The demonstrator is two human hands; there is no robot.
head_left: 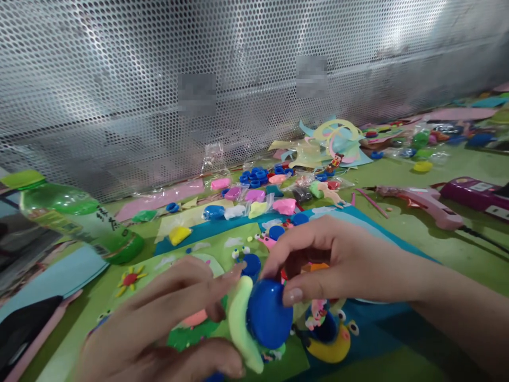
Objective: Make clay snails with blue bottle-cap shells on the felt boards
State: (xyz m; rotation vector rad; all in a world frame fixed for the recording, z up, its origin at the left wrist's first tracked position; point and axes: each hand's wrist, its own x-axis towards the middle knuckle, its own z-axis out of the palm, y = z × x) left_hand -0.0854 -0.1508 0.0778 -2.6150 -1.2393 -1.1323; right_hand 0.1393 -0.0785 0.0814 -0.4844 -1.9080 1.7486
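Now | right hand pinching blue cap | left hand pinching green clay | bottle: "茶"

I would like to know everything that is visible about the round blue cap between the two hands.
The blue cap is round, smooth and glossy, with small reflections; it looks like plastic. One broad face turns towards the camera, and its far side is hidden. The right hand grips it, with the thumb at its right edge. A curved, pale green strip, apparently soft clay, lies along its left edge. The left hand is spread beside this strip.
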